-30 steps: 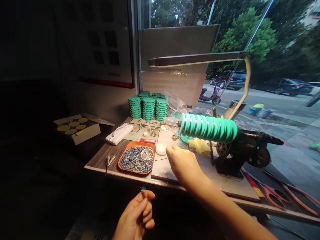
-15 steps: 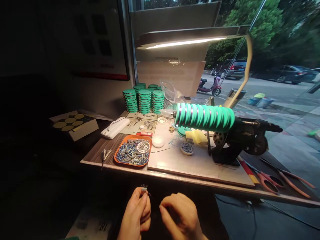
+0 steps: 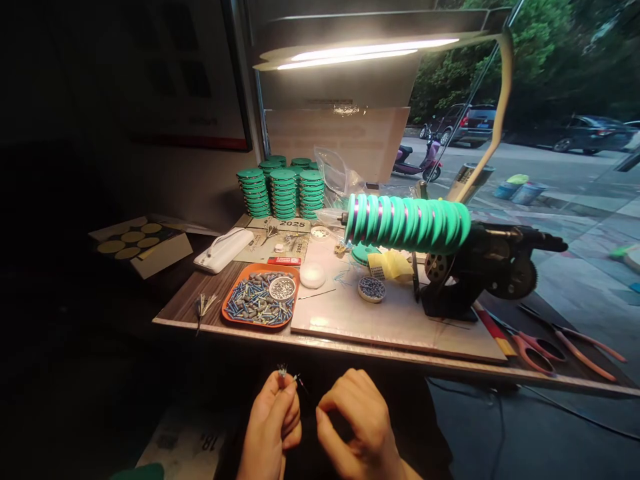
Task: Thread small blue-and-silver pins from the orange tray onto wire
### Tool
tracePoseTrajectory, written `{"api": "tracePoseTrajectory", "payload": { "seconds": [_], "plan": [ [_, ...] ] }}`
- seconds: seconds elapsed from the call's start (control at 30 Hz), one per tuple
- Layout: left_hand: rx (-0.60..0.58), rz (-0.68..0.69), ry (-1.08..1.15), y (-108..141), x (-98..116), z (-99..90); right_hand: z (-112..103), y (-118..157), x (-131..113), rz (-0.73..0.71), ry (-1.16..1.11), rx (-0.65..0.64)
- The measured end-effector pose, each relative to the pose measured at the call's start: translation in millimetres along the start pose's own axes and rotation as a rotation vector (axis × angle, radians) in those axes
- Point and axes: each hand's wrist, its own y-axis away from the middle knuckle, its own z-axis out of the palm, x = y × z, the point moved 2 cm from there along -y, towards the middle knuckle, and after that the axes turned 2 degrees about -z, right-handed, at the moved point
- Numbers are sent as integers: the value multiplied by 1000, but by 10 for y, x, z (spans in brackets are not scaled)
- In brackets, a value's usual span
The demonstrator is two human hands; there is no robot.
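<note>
Below the table's front edge, my left hand (image 3: 275, 417) is closed, with a small grey bundle of fine strands (image 3: 282, 371) pinched at its fingertips. A thin dark piece sticks out beside its index finger. My right hand (image 3: 357, 420) is a little to the right, thumb and index finger pressed together; whatever they hold is too small to see. The two hands do not touch. Nearest above them are an orange tray (image 3: 225, 317) of small blue and grey pieces, holding a round dish of silvery bits (image 3: 283, 288), and a round dish of blue beads (image 3: 371, 289).
Green spools (image 3: 407, 223) line a black machine (image 3: 450, 287) at the right. Stacked green discs (image 3: 283, 193) stand behind. Scissors (image 3: 535, 353) and pliers (image 3: 585, 353) lie at the right edge. A white case (image 3: 223, 250) lies at the left, under a lamp (image 3: 375, 50).
The camera view has shifted slightly, so the table appears a little higher and further left. Both hands keep nearly the same pose; the thin dark piece by my left hand shows more clearly.
</note>
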Motion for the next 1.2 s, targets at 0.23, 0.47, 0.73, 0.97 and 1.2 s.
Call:
{"api": "tracePoseTrajectory", "payload": {
  "seconds": [0.23, 0.47, 0.73, 0.97, 1.2],
  "plan": [
    [-10, -43, 138, 14, 18, 25, 6, -5, -1, 7, -1, -12],
    [19, 10, 70, -3, 8, -2, 3, 1, 10, 1, 0, -15],
    [213, 542, -522, -11, 89, -137, -2, -24, -10, -3, 3, 5],
    [308, 672, -623, 61, 31, -85, 3, -44, -32, 1, 25, 2],
    [317, 664, -625, 84, 52, -47, 1, -37, -24, 3, 19, 9]
  ]
}}
